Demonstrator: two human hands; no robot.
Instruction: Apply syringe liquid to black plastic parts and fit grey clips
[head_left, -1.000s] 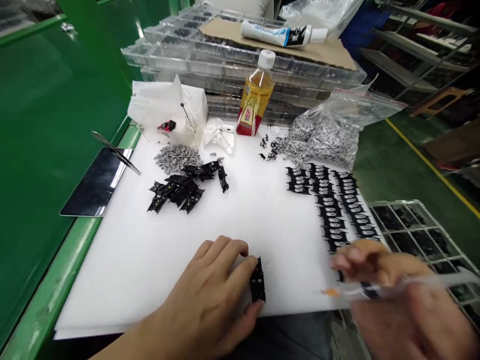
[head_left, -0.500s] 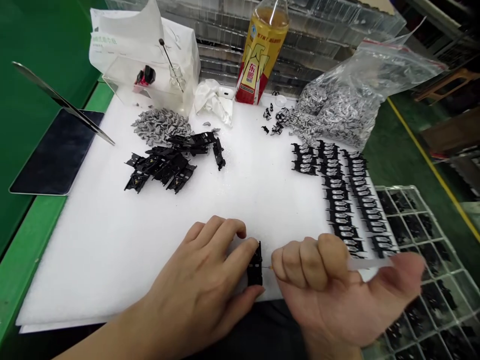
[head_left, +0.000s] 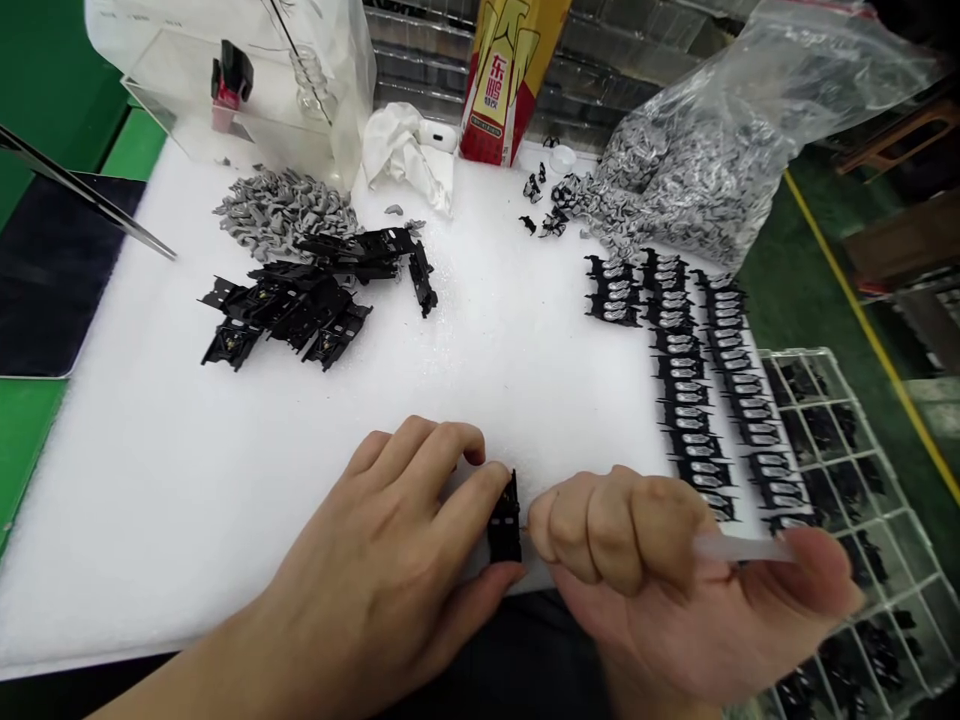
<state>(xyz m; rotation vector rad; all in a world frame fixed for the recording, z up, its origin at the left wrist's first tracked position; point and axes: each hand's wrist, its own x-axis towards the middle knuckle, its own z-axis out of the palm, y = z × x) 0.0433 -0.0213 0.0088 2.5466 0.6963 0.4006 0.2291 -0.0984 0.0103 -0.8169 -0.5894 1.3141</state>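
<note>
Holding black part, left hand, syringe, right hand, near foam edge

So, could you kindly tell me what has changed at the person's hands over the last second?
The right hand has moved left, bringing the clear dispensing syringe it grips up to the black plastic part. The left hand keeps hold of that part. The rows of black parts lie as before, though the head view has tilted lower.
</note>
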